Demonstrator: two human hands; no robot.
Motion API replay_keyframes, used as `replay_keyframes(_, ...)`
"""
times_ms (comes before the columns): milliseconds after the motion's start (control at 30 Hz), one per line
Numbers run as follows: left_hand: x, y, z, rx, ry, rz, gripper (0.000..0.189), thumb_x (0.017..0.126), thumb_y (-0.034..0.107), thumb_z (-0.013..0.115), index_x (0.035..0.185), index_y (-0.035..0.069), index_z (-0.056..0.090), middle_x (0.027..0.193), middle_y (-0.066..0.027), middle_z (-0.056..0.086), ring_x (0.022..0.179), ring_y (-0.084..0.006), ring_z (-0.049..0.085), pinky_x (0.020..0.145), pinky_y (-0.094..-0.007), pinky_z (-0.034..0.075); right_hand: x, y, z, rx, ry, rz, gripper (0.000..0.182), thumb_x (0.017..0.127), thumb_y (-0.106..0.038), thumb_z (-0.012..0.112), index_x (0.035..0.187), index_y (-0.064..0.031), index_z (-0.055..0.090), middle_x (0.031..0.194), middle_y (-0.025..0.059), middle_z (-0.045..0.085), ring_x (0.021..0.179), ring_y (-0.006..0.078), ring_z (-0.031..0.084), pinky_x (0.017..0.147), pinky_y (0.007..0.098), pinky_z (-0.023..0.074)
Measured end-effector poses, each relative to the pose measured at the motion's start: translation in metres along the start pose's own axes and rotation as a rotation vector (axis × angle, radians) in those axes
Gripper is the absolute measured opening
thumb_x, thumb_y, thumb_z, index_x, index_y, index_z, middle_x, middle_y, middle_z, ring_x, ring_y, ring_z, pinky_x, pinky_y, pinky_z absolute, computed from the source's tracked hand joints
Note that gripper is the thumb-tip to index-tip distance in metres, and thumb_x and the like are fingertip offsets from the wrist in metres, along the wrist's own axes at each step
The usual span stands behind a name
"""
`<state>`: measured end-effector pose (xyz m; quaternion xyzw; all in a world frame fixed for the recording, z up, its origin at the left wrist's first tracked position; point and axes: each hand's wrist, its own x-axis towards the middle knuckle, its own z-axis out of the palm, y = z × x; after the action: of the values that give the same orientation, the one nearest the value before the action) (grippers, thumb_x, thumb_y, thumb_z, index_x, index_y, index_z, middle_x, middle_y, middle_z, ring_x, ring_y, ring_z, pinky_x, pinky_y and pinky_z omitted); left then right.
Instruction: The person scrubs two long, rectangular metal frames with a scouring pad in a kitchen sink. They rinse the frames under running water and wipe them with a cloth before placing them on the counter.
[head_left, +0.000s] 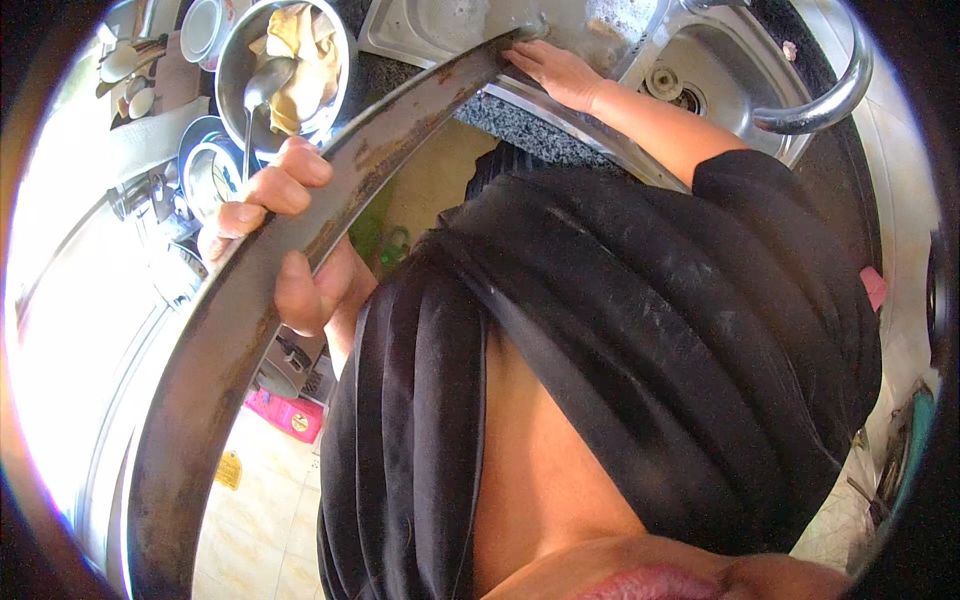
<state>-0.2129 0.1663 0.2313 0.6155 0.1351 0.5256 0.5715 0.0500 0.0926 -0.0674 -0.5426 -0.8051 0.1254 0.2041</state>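
Note:
A long metal strip or tray edge (375, 157), brown-stained and bent-looking in this lens, crosses the view from lower left to the sink. My left hand (289, 225) grips it, fingers over the far side and thumb on the near side. At its upper end, my right hand (555, 71) lies with extended fingers against or close to the strip, above the sink's front edge; whether it holds on is unclear. Beyond my left hand stands a steel bowl (223, 90) with pale yellowish, folded pieces (304, 75) and a metal spoon (270, 79).
A steel sink basin (720, 60) with a curved faucet (814, 112) is at upper right, beside a wet drainboard (420, 26). Bowls (214, 172), a white cup (202, 34) and several utensils crowd the upper left. A pink packet (289, 416) shows below the strip.

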Motion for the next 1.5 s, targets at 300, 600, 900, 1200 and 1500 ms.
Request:
replay_keyframes(300, -0.009, 0.002, 0.005, -0.062, 0.210, -0.012, 0.043, 0.065, 0.011, 0.055, 0.108, 0.005, 0.051, 0.084, -0.0161, 0.057, 0.076, -0.0273, 0.051, 0.074, -0.0429, 0.039, 0.009, 0.008, 0.012, -0.103, 0.042, 0.005, 0.026, 0.082, -0.009, 0.052, 0.108, -0.0055, 0.054, 0.114, 0.0099, 0.052, 0.109, 0.0270, 0.050, 0.087, 0.0340, 0.0486)
replay_keyframes(600, -0.002, -0.007, 0.001, -0.062, 0.186, 0.047, 0.041, 0.064, 0.008, 0.053, 0.106, 0.007, 0.053, 0.086, -0.0113, 0.057, 0.074, -0.0251, 0.051, 0.067, -0.0423, 0.039, 0.011, 0.011, 0.026, 0.075, 0.056, 0.119, 0.014, 0.085, -0.013, 0.048, 0.097, -0.0095, 0.054, 0.104, 0.0105, 0.053, 0.099, 0.0312, 0.055, 0.075, 0.0400, 0.0528)
replay_keyframes(900, 0.011, 0.000, 0.025, -0.078, -0.026, -0.024, 0.032, 0.072, 0.011, 0.059, 0.102, 0.003, 0.053, 0.084, -0.0180, 0.060, 0.075, -0.0312, 0.056, 0.069, -0.0456, 0.039, 0.028, 0.008, 0.059, 0.345, -0.074, 0.552, 0.017, 0.075, -0.016, 0.063, 0.089, -0.0072, 0.067, 0.087, 0.0140, 0.067, 0.083, 0.0311, 0.064, 0.074, 0.0380, 0.0521)
replay_keyframes(1200, 0.003, 0.001, 0.015, -0.051, 0.063, -0.030, 0.034, 0.070, 0.011, 0.060, 0.103, 0.004, 0.054, 0.085, -0.0164, 0.061, 0.076, -0.0298, 0.057, 0.072, -0.0441, 0.038, 0.019, 0.020, 0.015, 0.365, 0.212, 0.385, 0.018, 0.080, -0.017, 0.060, 0.094, -0.0105, 0.067, 0.093, 0.0101, 0.066, 0.088, 0.0262, 0.064, 0.077, 0.0369, 0.0516)
replay_keyframes(1500, 0.006, 0.002, 0.018, -0.054, 0.002, -0.035, 0.033, 0.070, 0.011, 0.059, 0.101, 0.004, 0.053, 0.082, -0.0142, 0.059, 0.072, -0.0277, 0.054, 0.067, -0.0414, 0.037, 0.040, -0.008, 0.038, 0.281, -0.100, 0.585, 0.019, 0.076, -0.022, 0.059, 0.084, -0.0059, 0.067, 0.087, 0.0204, 0.065, 0.085, 0.0383, 0.063, 0.076, 0.0462, 0.0516)
